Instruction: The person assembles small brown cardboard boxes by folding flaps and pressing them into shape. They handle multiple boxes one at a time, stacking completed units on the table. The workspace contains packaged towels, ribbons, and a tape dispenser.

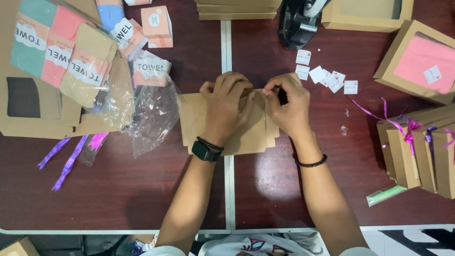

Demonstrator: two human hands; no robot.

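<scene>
Both hands work the far edge of a flat kraft cardboard box blank (222,125) lying mid-counter (142,199): the left hand (226,106) presses down with fingers curled on the board, and the right hand (286,104) pinches a flap at the fold. Uneven pressure could crease or tear that flap, and the loose plastic wrap (151,118) just left could snag under the blank.

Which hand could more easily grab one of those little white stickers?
The right hand, probably: the small white stickers lie just beyond it on its side, while the left hand would have to cross over.
</scene>
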